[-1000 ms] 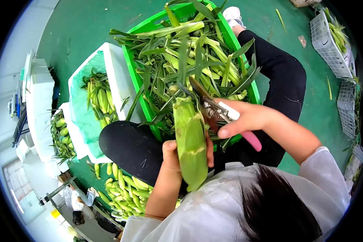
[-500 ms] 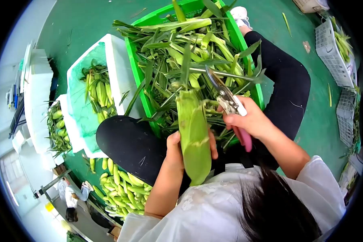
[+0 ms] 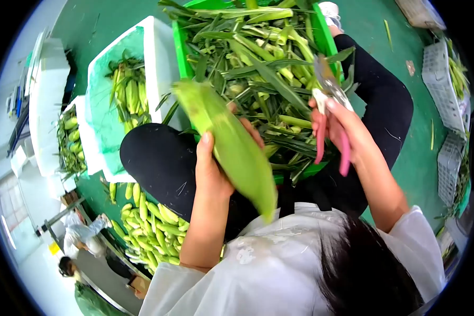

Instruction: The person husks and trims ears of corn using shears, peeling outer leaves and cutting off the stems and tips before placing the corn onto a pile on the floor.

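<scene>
My left hand is wrapped round a green ear of corn in its husk, which tilts with its cut end up and to the left, slightly blurred. In my right hand are pruning shears with pink and white handles, their metal blades pointing up over the right side of the crate. Under both hands, between my legs, the green crate holds a heap of husk leaves and cut stalks.
Left of the crate, a white foam box holds corn; another corn pile lies beyond it. Many ears lie on the floor by my left knee. Grey baskets stand right. Other people are at lower left.
The corn has tilted, its cut end swinging left, away from the shears. My right hand has moved right and up with the shears, whose handles are now spread apart. The view has shifted.
</scene>
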`<state>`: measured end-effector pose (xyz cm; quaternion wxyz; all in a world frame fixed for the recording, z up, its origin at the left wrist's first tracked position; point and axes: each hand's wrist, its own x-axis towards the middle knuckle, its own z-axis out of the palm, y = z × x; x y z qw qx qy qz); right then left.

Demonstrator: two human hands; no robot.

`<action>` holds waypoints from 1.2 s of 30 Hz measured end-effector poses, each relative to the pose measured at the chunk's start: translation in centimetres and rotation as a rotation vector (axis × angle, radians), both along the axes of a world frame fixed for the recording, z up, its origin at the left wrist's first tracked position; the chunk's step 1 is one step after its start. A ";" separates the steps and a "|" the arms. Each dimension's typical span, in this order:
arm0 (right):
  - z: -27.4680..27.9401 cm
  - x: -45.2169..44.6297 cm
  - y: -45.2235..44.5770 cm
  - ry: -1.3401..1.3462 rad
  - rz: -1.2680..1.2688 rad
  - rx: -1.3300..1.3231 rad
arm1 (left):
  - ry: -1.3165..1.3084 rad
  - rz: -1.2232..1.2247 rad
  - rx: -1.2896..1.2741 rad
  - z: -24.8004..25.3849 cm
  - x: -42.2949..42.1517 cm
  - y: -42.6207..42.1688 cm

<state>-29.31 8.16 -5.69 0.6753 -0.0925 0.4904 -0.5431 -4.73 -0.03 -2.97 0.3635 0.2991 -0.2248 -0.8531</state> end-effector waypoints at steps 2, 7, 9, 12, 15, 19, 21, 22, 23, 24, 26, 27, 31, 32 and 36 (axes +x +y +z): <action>0.8 1.0 2.7 -0.037 0.066 -0.030 | -0.188 0.246 -0.153 -0.6 0.7 -1.3; 1.9 4.2 7.3 0.397 0.302 -0.022 | -0.341 0.563 -0.366 2.4 -1.3 -2.7; 0.7 5.8 6.9 0.384 0.411 0.000 | -0.295 0.619 -0.356 2.5 -2.1 -2.5; -0.4 8.3 3.2 0.509 0.223 0.001 | -0.254 0.538 -0.149 0.7 -2.8 -0.4; -1.9 9.3 -0.3 1.096 0.076 -0.136 | -0.191 0.542 0.016 -0.1 -2.7 -0.9; -2.2 7.7 -0.6 1.301 0.141 -0.185 | -0.153 0.546 0.142 0.1 -1.5 -1.9; -0.7 6.4 0.6 1.136 0.327 -0.186 | -0.157 0.548 0.195 0.6 -1.4 -2.3; 0.2 5.4 1.5 0.975 0.451 -0.181 | -0.196 0.502 0.202 0.6 -1.2 -2.4; 0.7 4.8 2.2 0.713 0.435 -0.113 | -0.237 0.464 0.211 0.7 -0.9 -2.4; 1.1 4.5 2.8 0.450 0.421 -0.040 | -0.279 0.428 0.224 0.8 -0.6 -2.2; 2.3 4.0 3.9 0.011 0.366 -0.054 | -0.330 0.380 0.120 1.4 -0.8 -1.7; 3.2 4.5 4.7 -0.338 0.347 -0.162 | -0.196 0.386 0.274 1.3 -0.7 -2.3; 3.6 4.7 4.0 -0.673 0.630 -0.344 | 0.259 0.347 0.530 1.0 -0.7 -2.2; 3.4 5.3 3.1 -0.860 0.663 -0.371 | 0.327 0.383 0.480 1.3 -0.4 -2.2; 1.3 6.3 1.7 -0.863 0.468 -0.477 | 0.571 0.296 0.320 2.8 3.3 -2.3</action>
